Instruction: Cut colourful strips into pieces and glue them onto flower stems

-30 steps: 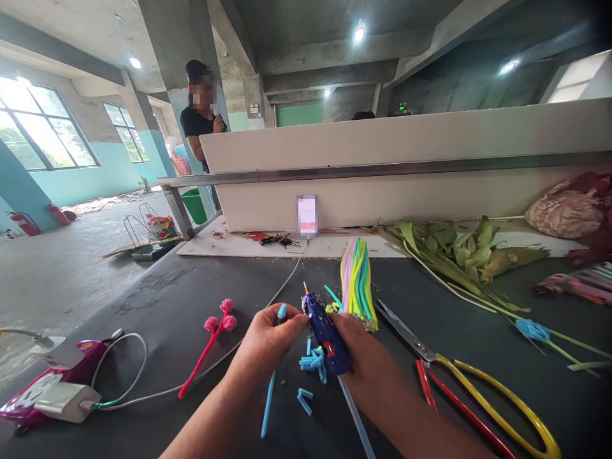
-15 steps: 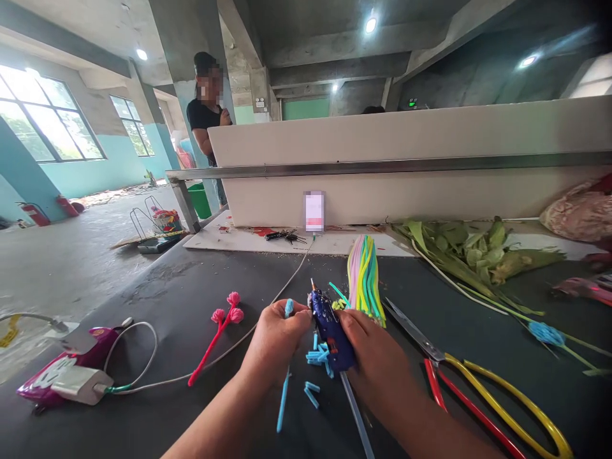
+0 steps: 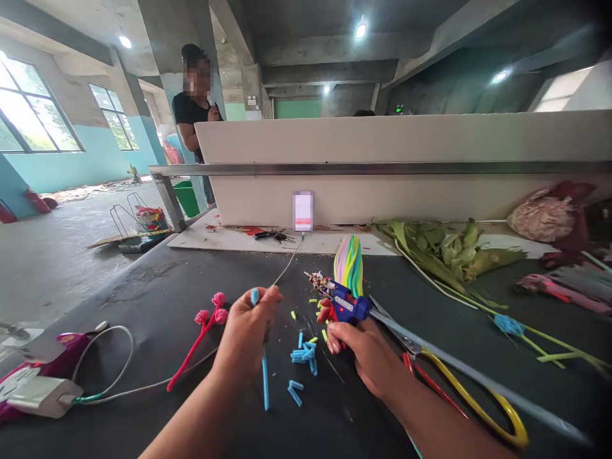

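My left hand (image 3: 246,331) is closed around a light blue fuzzy stem (image 3: 264,376) whose curled tip (image 3: 255,296) sticks up above my fingers. My right hand (image 3: 363,350) grips a blue hot glue gun (image 3: 347,304) lying on its side, nozzle pointing left and away from the stem, with a clear glue stick trailing out behind it. Several short blue stem cuttings (image 3: 302,357) lie on the dark table (image 3: 143,287) between my hands. A bundle of coloured stems (image 3: 349,264) rests just beyond the gun.
Yellow-handled scissors (image 3: 459,395) lie to the right. A pink three-bud stem (image 3: 201,331) and a white cable (image 3: 143,382) with a charger (image 3: 38,395) lie to the left. Green leaves (image 3: 444,248) lie at the back right. A person (image 3: 191,108) stands behind the white partition (image 3: 406,166).
My right hand has tipped the glue gun from pointing at the blue tip to lying sideways, away from it. My left hand drew the blue stem slightly left.
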The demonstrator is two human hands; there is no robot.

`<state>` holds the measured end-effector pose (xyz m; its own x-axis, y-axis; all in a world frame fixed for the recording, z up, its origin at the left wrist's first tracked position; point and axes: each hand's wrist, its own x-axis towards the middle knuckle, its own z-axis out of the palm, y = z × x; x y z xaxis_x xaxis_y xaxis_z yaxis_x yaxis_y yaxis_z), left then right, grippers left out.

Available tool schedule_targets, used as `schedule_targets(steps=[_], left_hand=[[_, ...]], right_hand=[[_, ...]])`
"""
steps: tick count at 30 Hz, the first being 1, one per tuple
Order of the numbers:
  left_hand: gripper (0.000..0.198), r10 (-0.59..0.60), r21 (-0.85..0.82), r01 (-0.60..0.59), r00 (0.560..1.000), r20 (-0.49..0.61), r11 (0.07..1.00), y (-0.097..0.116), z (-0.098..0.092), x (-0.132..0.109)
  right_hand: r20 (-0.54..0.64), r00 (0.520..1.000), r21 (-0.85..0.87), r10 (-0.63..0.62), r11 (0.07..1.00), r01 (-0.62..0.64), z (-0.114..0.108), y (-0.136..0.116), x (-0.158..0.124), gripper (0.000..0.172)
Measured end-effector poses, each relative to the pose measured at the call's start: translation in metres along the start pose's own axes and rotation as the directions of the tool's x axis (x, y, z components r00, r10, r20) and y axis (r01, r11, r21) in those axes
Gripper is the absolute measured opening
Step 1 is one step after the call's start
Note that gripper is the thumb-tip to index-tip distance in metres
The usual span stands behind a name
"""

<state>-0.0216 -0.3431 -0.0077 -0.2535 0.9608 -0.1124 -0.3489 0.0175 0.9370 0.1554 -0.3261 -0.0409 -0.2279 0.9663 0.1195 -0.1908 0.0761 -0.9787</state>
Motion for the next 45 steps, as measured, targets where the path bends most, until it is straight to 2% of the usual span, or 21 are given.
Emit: schedule_targets(steps=[2,4,8,11,14,19,23,28,33,45], left_hand=[[0.034,0.04,-0.022,-0.041,0.998,-0.046,0.999,-0.001,-0.002,0.003],[0.032,0.059,-0.025,-0.06,0.997,-0.055,0.998,-0.002,-0.003,0.004],[0.031,0.042,-0.003,-0.042,0.997,-0.065,0.999,-0.001,-0.002,0.003],[0.031,0.018,0.018,-0.017,0.999,-0.028,1.0,-0.001,-0.002,0.002],[0.031,0.016,0.045,-0.017,1.0,0.014,0.999,-0.002,-0.003,0.002],[0.033,-0.096,0.156,0.084,0.993,0.071,0.984,-0.003,-0.001,-0.001],[0.037,-0.114,0.201,0.093,0.989,0.095,0.975,0.0,0.003,-0.003],[0.043,-0.098,0.202,0.083,0.993,0.066,0.976,0.001,0.002,-0.003],[0.053,-0.158,0.165,0.151,0.987,0.032,0.975,-0.001,0.001,-0.002],[0.036,-0.071,0.155,0.068,0.997,0.019,0.986,0.0,-0.004,-0.001]], right_hand=[[0.08,0.994,0.196,0.075,0.977,-0.089,-0.001,-0.005,0.001,0.015],[0.123,0.987,0.314,0.106,0.939,-0.14,0.0,-0.009,0.0,0.014],[0.177,0.976,0.395,0.131,0.898,-0.192,0.003,-0.009,-0.001,0.013],[0.207,0.967,0.432,0.147,0.874,-0.225,0.003,-0.008,-0.002,0.015],[0.245,0.96,0.454,0.138,0.858,-0.239,0.003,-0.009,-0.003,0.017],[0.329,0.936,0.458,0.124,0.846,-0.273,0.005,-0.011,-0.005,0.018],[0.371,0.922,0.439,0.11,0.854,-0.279,0.005,-0.011,-0.005,0.02],[0.42,0.901,0.441,0.106,0.844,-0.305,0.005,-0.011,-0.007,0.025],[0.444,0.891,0.467,0.096,0.824,-0.321,0.004,-0.012,-0.009,0.032],[0.511,0.857,0.484,0.063,0.803,-0.348,0.006,-0.014,-0.01,0.037]])
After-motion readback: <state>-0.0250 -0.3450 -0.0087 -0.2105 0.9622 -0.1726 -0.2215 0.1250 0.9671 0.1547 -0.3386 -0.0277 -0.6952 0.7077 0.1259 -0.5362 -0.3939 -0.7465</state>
